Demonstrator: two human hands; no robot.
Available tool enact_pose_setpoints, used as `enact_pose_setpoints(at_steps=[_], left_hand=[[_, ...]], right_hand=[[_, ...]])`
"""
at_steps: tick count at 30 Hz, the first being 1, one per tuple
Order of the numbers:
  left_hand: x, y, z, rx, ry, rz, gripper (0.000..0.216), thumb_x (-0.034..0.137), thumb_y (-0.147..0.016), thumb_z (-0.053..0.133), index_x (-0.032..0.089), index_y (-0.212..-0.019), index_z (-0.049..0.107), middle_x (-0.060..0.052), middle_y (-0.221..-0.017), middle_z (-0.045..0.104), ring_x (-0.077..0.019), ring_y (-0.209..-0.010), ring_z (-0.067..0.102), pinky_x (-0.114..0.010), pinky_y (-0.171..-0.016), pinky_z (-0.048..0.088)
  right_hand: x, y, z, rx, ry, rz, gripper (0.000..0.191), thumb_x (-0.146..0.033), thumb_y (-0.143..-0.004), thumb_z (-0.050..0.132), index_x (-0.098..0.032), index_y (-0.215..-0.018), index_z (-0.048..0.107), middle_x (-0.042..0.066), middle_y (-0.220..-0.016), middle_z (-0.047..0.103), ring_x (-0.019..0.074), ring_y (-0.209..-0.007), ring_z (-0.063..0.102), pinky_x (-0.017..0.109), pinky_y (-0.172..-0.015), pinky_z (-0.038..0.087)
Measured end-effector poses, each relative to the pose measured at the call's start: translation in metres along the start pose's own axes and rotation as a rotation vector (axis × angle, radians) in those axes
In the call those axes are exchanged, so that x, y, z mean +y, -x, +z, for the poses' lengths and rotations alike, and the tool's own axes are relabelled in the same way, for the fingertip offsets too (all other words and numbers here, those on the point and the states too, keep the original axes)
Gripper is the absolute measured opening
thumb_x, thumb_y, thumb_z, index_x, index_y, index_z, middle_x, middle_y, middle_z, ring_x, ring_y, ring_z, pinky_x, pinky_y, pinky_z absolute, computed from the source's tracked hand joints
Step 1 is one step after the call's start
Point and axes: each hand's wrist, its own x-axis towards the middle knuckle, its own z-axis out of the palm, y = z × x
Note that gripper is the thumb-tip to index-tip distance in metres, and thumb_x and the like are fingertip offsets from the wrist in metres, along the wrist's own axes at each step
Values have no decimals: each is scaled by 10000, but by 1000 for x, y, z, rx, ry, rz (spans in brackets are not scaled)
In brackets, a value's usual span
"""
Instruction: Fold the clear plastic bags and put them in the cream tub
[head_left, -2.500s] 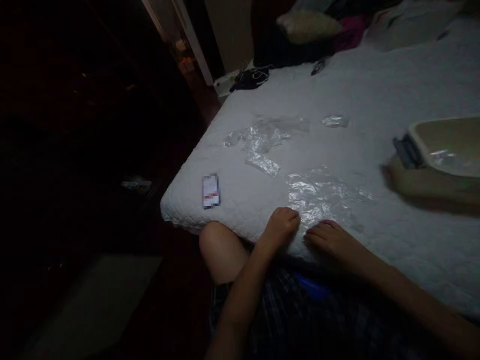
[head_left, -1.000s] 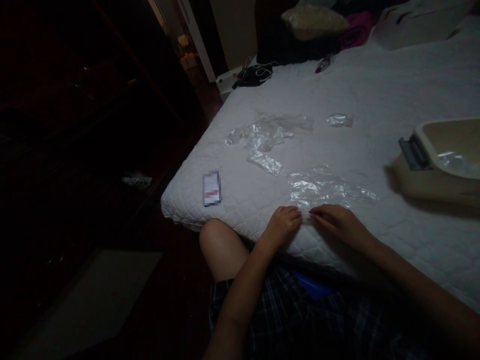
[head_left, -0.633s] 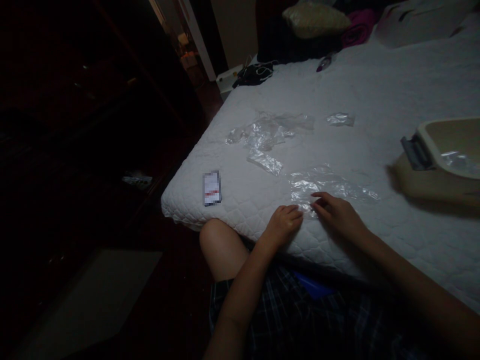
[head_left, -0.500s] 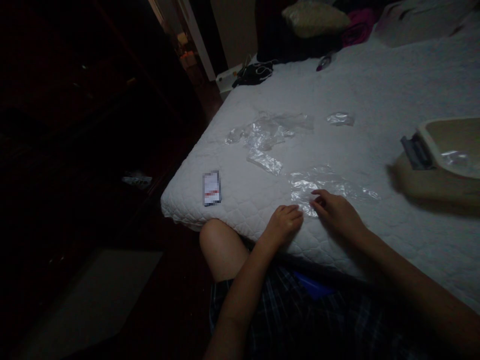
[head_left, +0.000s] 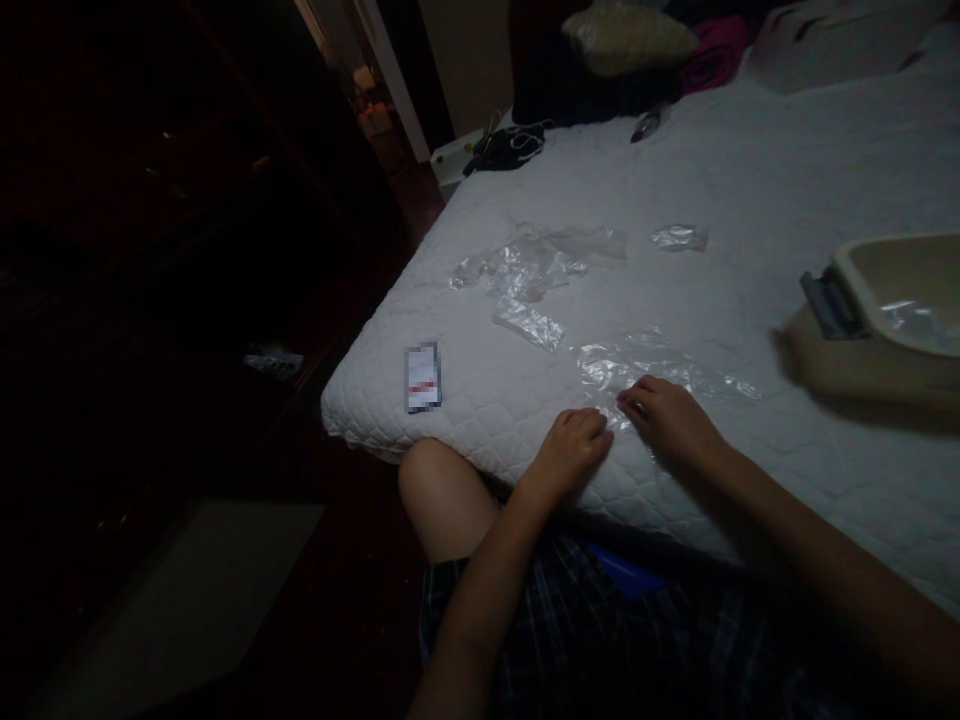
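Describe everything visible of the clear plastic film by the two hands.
The clear plastic film is thin, colourless and see-through, with crinkles that catch bright glints. It lies spread and rumpled on the white quilted bedding, one end reaching rightward. The left hand is at its near edge; the right hand hides part of it, fingertips close together. Whether either hand grips it is unclear, as is whether it is a bag or sheet.
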Motion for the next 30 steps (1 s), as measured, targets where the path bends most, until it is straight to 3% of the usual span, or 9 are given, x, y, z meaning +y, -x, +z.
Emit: enact_pose_setpoints(at_steps=[11,22,30], left_hand=[[-6,3,-9,44,-2,0,190,215,-908,444,178,-1048,568,-74,-1109,601,-185,-1095,508,-375,-929,401],[4,1,0,230,-7,-93,226,179,-904,420,151,-1064,577,-130,-1111,624,-213,-1071,561,-430,-896,464],[18,-2,16,177,13,79,238,155,-920,407,111,-1062,593,-124,-1106,645,-211,-1096,566,-403,-903,497]], right_hand=[[14,4,-18,23,-130,-19,296,-294,-893,419,-149,-932,674,101,-870,652,205,-788,607,332,-720,462],[33,63,-33,101,-68,-150,238,-263,-883,454,-192,-984,658,107,-918,674,231,-815,608,392,-737,461],[36,81,-29,55,30,-322,257,-202,-885,445,-196,-1051,641,107,-1006,678,240,-888,606,400,-773,447]])
